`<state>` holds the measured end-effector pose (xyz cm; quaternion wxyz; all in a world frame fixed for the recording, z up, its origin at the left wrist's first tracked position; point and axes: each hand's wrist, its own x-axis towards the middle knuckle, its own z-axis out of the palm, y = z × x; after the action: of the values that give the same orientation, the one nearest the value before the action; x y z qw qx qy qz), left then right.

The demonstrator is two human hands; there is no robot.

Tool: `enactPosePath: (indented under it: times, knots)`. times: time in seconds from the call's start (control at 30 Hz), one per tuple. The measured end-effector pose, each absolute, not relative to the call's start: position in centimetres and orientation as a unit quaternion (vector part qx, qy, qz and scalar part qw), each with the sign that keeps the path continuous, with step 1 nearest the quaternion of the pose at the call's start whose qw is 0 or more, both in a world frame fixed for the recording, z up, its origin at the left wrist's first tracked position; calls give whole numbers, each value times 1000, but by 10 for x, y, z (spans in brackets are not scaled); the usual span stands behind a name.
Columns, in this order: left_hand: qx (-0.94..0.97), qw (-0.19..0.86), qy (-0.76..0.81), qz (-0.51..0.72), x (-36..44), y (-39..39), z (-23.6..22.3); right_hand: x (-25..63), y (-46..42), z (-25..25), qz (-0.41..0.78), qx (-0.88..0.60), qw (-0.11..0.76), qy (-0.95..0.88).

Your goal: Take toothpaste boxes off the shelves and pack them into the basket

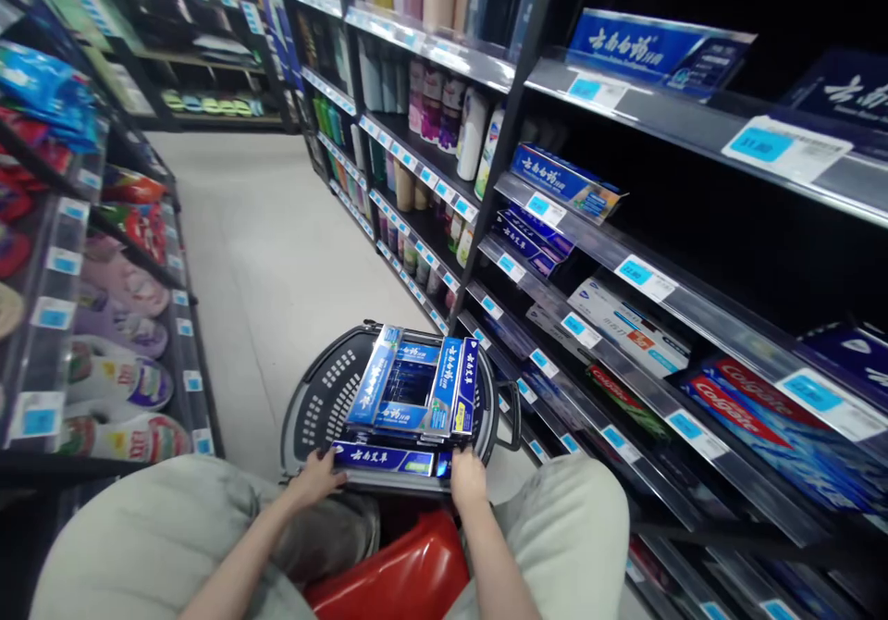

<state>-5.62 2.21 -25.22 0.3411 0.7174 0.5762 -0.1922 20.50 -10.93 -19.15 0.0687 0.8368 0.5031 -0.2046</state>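
Observation:
A dark plastic shopping basket [319, 398] stands on the floor in front of my knees, filled with several blue toothpaste boxes [416, 384]. One blue box [381, 458] lies across the basket's near edge. My left hand [315, 479] grips that box's left end with curled fingers. My right hand [468, 474] holds its right end, fingers wrapped at the basket's near right corner. Both forearms reach forward between my knees.
Shelves on the right [624, 259] hold toothpaste boxes and price tags. Bottles [450, 111] fill the shelves farther back. A left rack [125, 342] holds slippers. A red stool [395, 574] is under me. The pale aisle floor [264, 250] stretches ahead.

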Motion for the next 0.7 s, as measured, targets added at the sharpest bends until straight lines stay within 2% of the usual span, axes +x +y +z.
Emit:
enactPosePath:
  times: [0.47, 0.7]
  knots:
    - [721, 372, 572, -121, -62, 28, -259, 221, -120, -207, -355, 826, -28, 436]
    - [707, 397, 577, -94, -63, 29, -259, 231, -118, -199, -354, 821, -30, 447]
